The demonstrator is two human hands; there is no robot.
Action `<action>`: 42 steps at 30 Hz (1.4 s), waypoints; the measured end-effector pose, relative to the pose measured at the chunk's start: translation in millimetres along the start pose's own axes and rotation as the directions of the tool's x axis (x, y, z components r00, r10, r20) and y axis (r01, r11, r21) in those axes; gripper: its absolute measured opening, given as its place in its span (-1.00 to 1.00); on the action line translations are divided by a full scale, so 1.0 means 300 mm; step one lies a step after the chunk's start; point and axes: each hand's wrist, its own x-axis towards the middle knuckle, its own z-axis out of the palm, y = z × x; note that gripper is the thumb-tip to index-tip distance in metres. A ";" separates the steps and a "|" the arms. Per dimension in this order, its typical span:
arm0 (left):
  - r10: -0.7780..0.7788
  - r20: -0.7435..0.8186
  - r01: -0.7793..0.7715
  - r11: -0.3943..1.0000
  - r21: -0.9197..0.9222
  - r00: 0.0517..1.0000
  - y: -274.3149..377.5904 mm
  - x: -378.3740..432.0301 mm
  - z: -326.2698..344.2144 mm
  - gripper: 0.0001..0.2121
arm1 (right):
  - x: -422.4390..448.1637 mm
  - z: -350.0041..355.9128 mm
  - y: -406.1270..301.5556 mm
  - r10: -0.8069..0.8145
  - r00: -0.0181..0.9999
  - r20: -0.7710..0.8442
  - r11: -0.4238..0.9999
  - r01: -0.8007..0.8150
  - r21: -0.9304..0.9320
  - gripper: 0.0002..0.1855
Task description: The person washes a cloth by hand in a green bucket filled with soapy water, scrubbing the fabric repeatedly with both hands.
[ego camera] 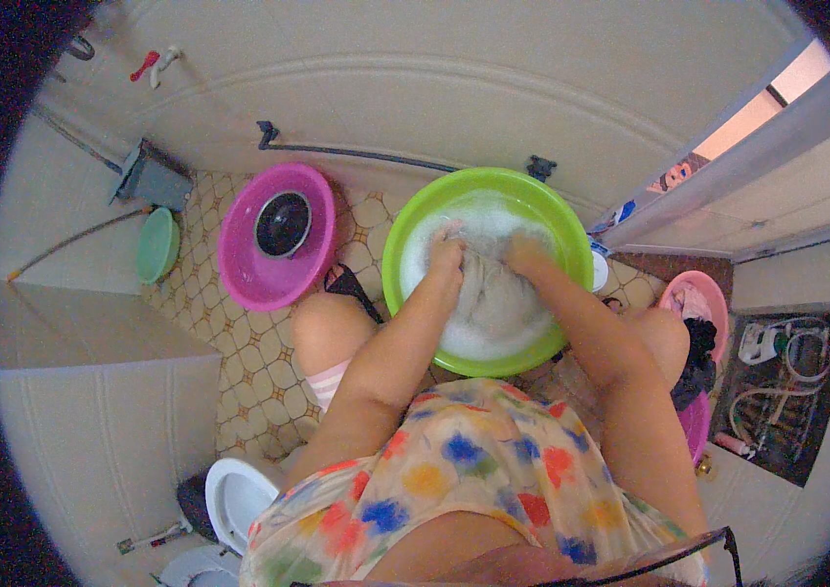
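Observation:
A large lime-green plastic basin stands on the floor between my knees, holding white suds and a wet, pale greyish cloth. My left hand grips a bunched part of the cloth at its left side, the fingertips partly in foam. At the cloth's upper right is my right hand, blurred, with its fingers hidden by suds and fabric; whether it grips the cloth cannot be told.
To the left, a pink basin holds a dark round bowl. Beyond are a small green basin and a grey bucket. At right, a salmon basin holds clothes. A toilet is lower left; a dark rail runs ahead.

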 end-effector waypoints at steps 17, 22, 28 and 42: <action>-0.433 0.491 0.539 0.838 -0.090 0.756 0.092 -0.113 0.059 -0.56 | -0.248 -0.146 -0.318 -0.577 0.796 -0.183 0.813 0.581 -0.033 -0.72; -0.347 0.408 0.464 0.854 -0.236 0.845 0.110 -0.196 0.158 -0.58 | -0.019 -0.087 -0.131 -0.105 0.948 -0.300 0.988 0.134 0.076 -0.69; -0.065 0.183 0.118 0.950 -0.290 0.981 -0.014 0.033 -0.008 -0.69 | -0.044 -0.094 -0.143 -0.094 0.945 -0.315 0.952 0.177 0.249 -0.66; -0.196 0.217 0.242 0.947 -0.213 0.956 -0.011 -0.023 0.124 -0.67 | 0.068 0.122 0.049 -0.063 0.940 -0.334 0.845 0.229 0.484 -0.62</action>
